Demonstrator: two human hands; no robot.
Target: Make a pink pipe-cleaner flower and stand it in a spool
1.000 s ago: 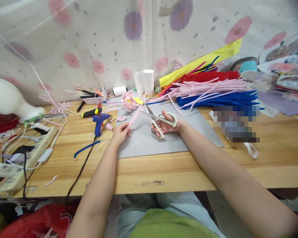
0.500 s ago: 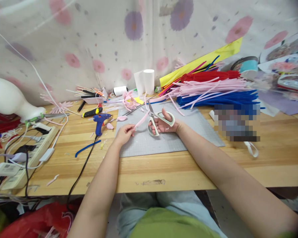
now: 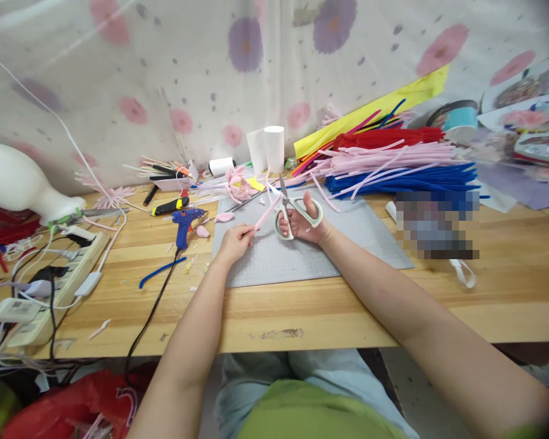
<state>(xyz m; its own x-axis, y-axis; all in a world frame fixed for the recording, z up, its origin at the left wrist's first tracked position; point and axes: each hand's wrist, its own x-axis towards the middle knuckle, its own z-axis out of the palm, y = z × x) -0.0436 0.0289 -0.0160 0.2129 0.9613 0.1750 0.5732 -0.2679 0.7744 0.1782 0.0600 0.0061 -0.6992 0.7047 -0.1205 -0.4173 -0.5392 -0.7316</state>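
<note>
My left hand (image 3: 238, 241) pinches the lower end of a pink fuzzy strip (image 3: 266, 217), which slants up to the right toward the scissors. Green-and-white handled scissors (image 3: 313, 219) are in my right hand (image 3: 304, 227), thumb through one loop and fingers through the other. Their blades point up and touch or nearly touch the strip's upper part; the exact contact is too small to tell. Both hands are over a grey cutting mat (image 3: 279, 268). Beyond them lies a pink petalled flower (image 3: 240, 185). Two loose pink petals, one of them here (image 3: 224, 217), lie left of the mat's top.
A blue glue gun (image 3: 185, 225) with a black cord lies on the left, near a yellow-black cutter (image 3: 170, 207). Farther left are a power strip (image 3: 68, 286) and a white foam head (image 3: 22, 183). Pink stems (image 3: 388, 160), red and blue ones fill the back right.
My left hand has shifted slightly right and up with the strip. The scissors have turned more upright, and their handles have moved a little upward.
</note>
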